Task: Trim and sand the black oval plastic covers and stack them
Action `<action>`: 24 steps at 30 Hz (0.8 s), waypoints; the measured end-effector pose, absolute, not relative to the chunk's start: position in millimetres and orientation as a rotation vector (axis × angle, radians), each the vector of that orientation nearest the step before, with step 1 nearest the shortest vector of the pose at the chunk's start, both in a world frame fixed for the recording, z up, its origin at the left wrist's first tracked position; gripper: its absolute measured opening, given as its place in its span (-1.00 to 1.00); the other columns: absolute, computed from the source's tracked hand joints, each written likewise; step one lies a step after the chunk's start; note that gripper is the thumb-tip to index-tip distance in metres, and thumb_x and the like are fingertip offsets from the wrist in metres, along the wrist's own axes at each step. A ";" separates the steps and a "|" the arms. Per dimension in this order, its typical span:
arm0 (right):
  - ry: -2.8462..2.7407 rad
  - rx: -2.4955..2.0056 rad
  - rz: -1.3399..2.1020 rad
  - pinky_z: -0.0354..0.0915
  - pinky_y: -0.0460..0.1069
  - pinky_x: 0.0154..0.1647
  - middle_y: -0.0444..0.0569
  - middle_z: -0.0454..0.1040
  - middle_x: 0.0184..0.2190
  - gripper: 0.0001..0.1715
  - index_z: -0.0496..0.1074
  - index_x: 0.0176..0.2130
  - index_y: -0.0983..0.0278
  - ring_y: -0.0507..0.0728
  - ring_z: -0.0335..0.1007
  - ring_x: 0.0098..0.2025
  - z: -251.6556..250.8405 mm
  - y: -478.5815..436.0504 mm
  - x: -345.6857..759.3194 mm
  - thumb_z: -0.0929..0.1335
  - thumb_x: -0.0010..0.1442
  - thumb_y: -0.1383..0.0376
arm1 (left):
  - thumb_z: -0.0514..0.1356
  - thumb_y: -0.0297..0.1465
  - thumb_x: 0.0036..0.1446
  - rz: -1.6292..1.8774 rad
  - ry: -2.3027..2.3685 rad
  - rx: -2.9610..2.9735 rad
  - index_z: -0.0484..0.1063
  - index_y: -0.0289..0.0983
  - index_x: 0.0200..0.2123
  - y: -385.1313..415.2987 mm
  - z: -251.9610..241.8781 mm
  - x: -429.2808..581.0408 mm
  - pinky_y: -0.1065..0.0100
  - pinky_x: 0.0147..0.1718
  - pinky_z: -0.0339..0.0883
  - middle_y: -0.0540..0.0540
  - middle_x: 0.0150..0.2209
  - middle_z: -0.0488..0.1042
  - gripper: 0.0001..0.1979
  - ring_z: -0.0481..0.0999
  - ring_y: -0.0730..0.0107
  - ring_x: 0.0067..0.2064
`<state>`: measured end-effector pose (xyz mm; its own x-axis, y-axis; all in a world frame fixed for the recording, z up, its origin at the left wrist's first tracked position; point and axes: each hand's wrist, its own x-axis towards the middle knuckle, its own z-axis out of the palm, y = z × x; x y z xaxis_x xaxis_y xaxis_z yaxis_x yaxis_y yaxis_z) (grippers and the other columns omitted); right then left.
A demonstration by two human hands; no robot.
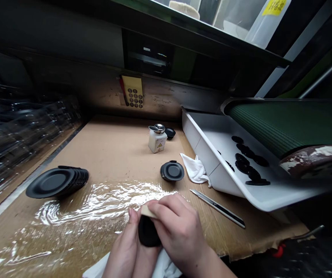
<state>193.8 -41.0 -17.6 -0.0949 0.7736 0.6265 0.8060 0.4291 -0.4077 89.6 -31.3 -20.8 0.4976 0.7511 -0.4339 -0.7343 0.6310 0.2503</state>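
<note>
disc [147, 231] (black, above a white cloth [162, 266]) sits gripped in the left hand [122, 249], while the curled right hand [180, 231] presses a pale pad [147, 211] against it.

On your desk [116, 150], the stack [57, 182] lay left, the bottle [157, 141] behind the lone disc [172, 171], and the knife [218, 208] before the tray [223, 181] at right.

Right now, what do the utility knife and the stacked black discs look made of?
The utility knife looks like steel, from its bright metallic sheen. The stacked black discs look like moulded plastic or rubber, with a dull surface; the look cannot settle which.
</note>
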 end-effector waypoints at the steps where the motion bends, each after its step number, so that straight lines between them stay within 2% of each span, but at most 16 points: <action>1: -1.832 -1.365 -0.043 0.23 -0.07 -0.34 -0.04 0.42 -0.41 -0.74 0.43 -0.22 0.28 0.05 0.27 -0.35 -17.6 -40.8 193.0 0.19 0.20 0.38 | -0.05 -0.29 0.19 0.897 0.542 0.035 0.48 -0.31 -0.34 -31.2 -20.9 89.3 0.24 0.06 0.12 -0.11 -0.26 0.51 -0.66 0.38 0.23 -0.02; 6: -1.957 -1.264 0.000 0.19 -0.07 -0.44 -0.07 0.40 -0.47 -0.73 0.43 -0.27 0.27 0.04 0.24 -0.43 -18.7 -53.2 191.9 0.17 0.20 0.36 | -0.02 -0.20 0.15 0.868 0.614 0.032 0.46 -0.29 -0.25 -32.8 -21.4 86.6 0.21 0.05 0.13 -0.12 -0.26 0.52 -0.65 0.42 0.21 -0.06; 9: -2.082 -1.211 -0.079 0.12 -0.08 -0.50 -0.11 0.36 -0.56 -0.64 0.44 -0.35 0.22 0.02 0.19 -0.49 -17.1 -61.8 201.9 0.11 0.26 0.30 | 0.00 -0.15 0.13 0.828 0.633 0.050 0.44 -0.27 -0.22 -32.8 -21.1 86.7 0.18 0.05 0.12 -0.14 -0.24 0.52 -0.63 0.43 0.19 -0.05; 11: -2.137 -1.232 -0.104 0.10 -0.08 -0.52 -0.12 0.36 -0.57 -0.64 0.44 -0.36 0.21 0.01 0.20 -0.49 -13.9 -65.0 215.2 0.13 0.26 0.29 | 0.00 -0.16 0.13 0.828 0.619 0.059 0.43 -0.26 -0.21 -31.9 -20.9 87.9 0.16 0.06 0.10 -0.15 -0.22 0.52 -0.64 0.42 0.19 -0.04; 15: -2.026 -1.357 -0.025 0.22 -0.08 -0.44 -0.09 0.43 -0.46 -0.77 0.45 -0.23 0.22 0.02 0.28 -0.41 -6.0 -66.4 239.4 0.22 0.21 0.39 | -0.01 -0.17 0.14 0.876 0.601 0.080 0.38 -0.24 -0.13 -29.7 -20.5 90.1 0.15 0.09 0.05 -0.14 -0.21 0.53 -0.65 0.41 0.22 -0.02; 19: -1.868 -1.371 0.017 0.33 -0.05 -0.30 -0.01 0.44 -0.31 -0.67 0.34 -0.03 0.24 0.06 0.35 -0.30 -11.5 -65.2 229.6 0.24 0.19 0.38 | -0.03 -0.14 0.14 0.860 0.573 0.089 0.35 -0.22 -0.07 -29.4 -20.0 90.1 0.12 0.11 0.00 -0.15 -0.17 0.52 -0.60 0.37 0.19 0.02; 24: -1.671 -1.397 -0.072 0.35 -0.03 -0.31 0.02 0.41 -0.37 -0.74 0.39 -0.13 0.30 0.08 0.36 -0.35 -34.1 -64.2 187.0 0.23 0.19 0.35 | -0.03 -0.15 0.14 0.897 0.597 0.131 0.39 -0.18 -0.13 -32.3 -21.2 90.2 0.15 0.13 -0.04 -0.11 -0.15 0.51 -0.64 0.37 0.18 0.02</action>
<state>187.0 -64.2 -34.1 0.0746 0.7453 0.6625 0.7999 0.3521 -0.4861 90.2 -32.3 -21.2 0.4742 0.7665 -0.4332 -0.6954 0.6278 0.3496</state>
